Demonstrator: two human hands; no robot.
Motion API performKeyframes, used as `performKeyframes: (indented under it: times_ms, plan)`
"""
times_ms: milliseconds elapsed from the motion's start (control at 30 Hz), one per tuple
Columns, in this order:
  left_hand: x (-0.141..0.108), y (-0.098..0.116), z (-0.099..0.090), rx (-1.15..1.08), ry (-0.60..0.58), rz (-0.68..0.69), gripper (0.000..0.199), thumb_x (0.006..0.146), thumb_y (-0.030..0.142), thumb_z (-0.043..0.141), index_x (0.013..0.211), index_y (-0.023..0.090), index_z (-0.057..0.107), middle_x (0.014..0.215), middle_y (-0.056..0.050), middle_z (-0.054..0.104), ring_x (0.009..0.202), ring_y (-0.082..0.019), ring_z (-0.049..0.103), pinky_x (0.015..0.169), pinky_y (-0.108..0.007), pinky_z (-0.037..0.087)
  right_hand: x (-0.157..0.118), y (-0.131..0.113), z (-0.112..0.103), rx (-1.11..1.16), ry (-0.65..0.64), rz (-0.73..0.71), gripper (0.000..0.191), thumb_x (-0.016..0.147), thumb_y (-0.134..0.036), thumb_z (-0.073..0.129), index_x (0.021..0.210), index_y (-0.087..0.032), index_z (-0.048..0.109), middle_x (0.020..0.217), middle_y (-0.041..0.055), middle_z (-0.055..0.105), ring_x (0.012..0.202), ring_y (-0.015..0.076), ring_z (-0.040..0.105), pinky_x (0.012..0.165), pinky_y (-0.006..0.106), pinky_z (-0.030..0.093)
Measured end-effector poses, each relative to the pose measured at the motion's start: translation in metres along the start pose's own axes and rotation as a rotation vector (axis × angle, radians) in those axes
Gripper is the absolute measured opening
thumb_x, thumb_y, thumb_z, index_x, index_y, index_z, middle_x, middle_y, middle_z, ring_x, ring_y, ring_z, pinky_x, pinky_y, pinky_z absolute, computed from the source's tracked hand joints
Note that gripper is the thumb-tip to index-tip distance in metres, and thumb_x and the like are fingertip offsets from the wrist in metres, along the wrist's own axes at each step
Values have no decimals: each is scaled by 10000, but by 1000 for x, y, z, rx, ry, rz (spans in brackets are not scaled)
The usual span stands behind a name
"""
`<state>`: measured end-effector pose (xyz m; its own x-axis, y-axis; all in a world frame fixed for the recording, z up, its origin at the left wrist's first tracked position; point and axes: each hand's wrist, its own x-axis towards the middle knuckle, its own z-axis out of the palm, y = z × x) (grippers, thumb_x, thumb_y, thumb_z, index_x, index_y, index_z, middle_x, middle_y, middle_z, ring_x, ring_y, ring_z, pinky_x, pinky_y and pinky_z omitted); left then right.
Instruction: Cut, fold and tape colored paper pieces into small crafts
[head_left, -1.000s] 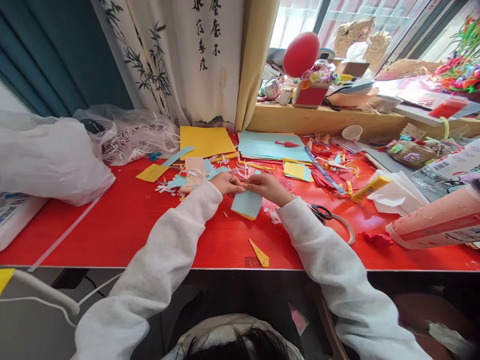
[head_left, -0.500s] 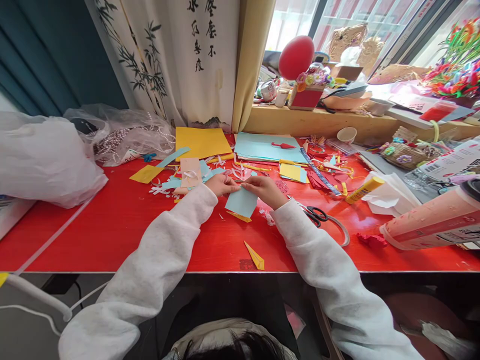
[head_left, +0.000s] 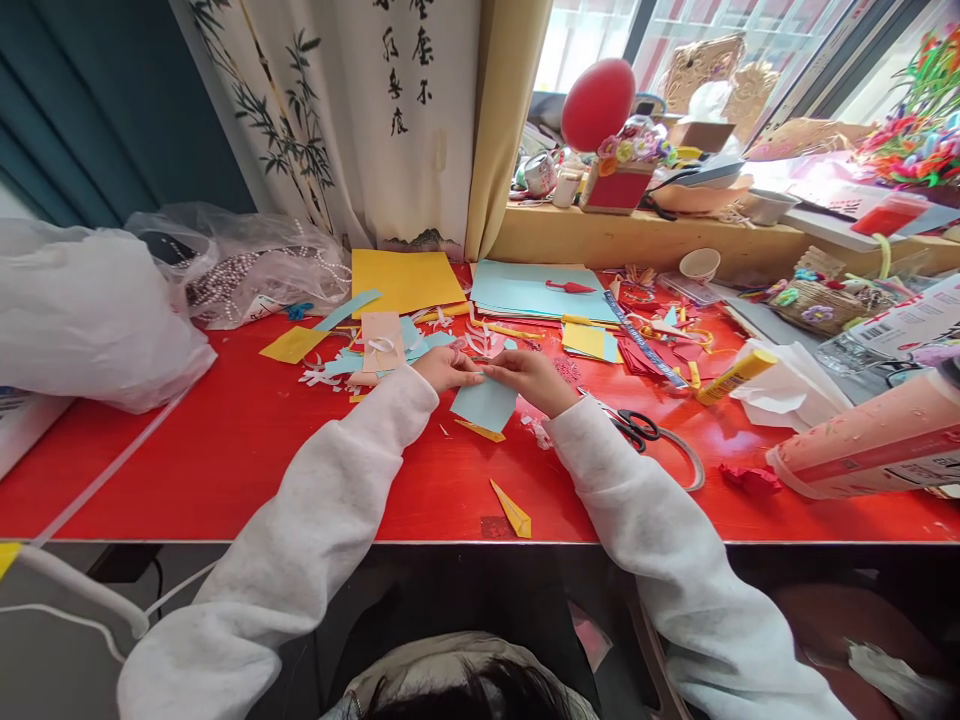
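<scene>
A light blue piece of paper (head_left: 486, 405) hangs between my hands, pinched along its top edge above the red table. My left hand (head_left: 446, 369) grips its upper left corner between thumb and fingers. Its upper right part is pinched by my right hand (head_left: 531, 381), the fingertips of both hands almost meeting. Partly under the blue paper lies a yellow paper piece (head_left: 481, 431). Closer to me, a folded yellow paper (head_left: 513, 510) rests near the table's front edge. Paper scraps lie just beyond my fingers.
Black-handled scissors (head_left: 637, 428) lie right of my right hand, near a yellow glue stick (head_left: 739, 377). A pink bottle (head_left: 862, 440) stands tilted at the right. Yellow sheets (head_left: 409, 277) and blue sheets (head_left: 532, 285) lie at the back. A white plastic bag (head_left: 90, 310) sits left.
The view has shifted slightly. Both hands keep their pinch on the blue paper, with hardly any movement.
</scene>
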<state>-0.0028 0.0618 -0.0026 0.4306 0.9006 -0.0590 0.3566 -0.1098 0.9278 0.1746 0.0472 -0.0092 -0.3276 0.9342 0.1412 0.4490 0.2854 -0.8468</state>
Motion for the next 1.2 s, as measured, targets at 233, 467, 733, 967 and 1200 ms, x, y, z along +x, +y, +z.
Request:
performKeyframes:
  times_ms: [233, 467, 733, 967, 1200]
  plan:
    - [0, 1, 0, 14, 48, 6, 227, 636, 375, 660, 599, 152, 636, 557, -12, 598, 1064, -219, 505, 1079, -408, 178, 1, 3, 0, -16, 23, -48, 310, 755, -434, 520, 778, -141, 618, 707, 36, 596, 657, 119, 489, 557, 231, 354]
    - [0, 2, 0, 59, 52, 3, 185, 592, 329, 684, 658, 158, 655, 701, -48, 652, 1312, -236, 220, 1088, -388, 154, 1, 7, 1, -94, 11, -94, 298, 763, -421, 515, 716, -138, 594, 644, 14, 543, 618, 103, 444, 538, 223, 324]
    - [-1, 1, 0, 63, 37, -2, 351, 576, 541, 640, 587, 190, 643, 685, -50, 626, 1315, -247, 225, 1080, -353, 158, 3, 10, 0, 1, 28, -67, 275, 754, -422, 528, 752, -157, 599, 694, 32, 585, 638, 126, 488, 544, 238, 359]
    - [0, 4, 2, 24, 47, -22, 360, 553, 554, 656, 548, 196, 625, 614, -48, 598, 1311, -233, 228, 1090, -336, 129, 1, 8, 1, 20, 60, -64, 248, 750, -399, 531, 752, -159, 594, 703, 36, 595, 645, 130, 498, 553, 244, 373]
    - [2, 1, 2, 37, 91, -24, 355, 536, 541, 668, 549, 189, 624, 553, -14, 558, 1217, -235, 364, 1097, -324, 131, 2, 9, 2, 11, 57, -3, 272, 741, -407, 535, 764, -146, 609, 717, 49, 604, 665, 137, 508, 572, 251, 382]
